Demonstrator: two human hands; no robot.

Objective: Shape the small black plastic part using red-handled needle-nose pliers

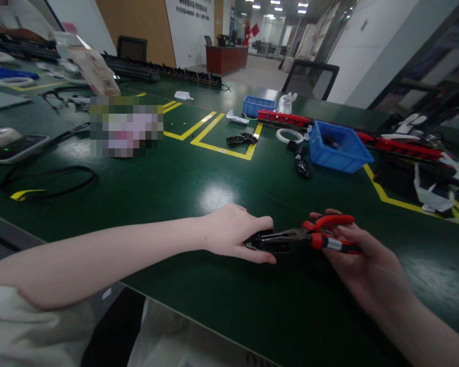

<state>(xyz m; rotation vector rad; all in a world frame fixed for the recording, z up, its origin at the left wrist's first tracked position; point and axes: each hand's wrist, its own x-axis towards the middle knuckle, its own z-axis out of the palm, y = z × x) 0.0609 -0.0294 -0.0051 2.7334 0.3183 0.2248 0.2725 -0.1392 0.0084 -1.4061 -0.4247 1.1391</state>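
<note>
My right hand grips red-handled pliers by the handles, low over the green table. The dark jaws point left and bite on a small black part. My left hand is closed around that black part, pressing it down on the table near the front edge. Most of the part is hidden under my fingers.
A blue bin stands beyond the hands, with a smaller blue bin further back. Black parts lie inside yellow floor-tape lines. Red strips, a white tape ring, black cables and a phone lie around.
</note>
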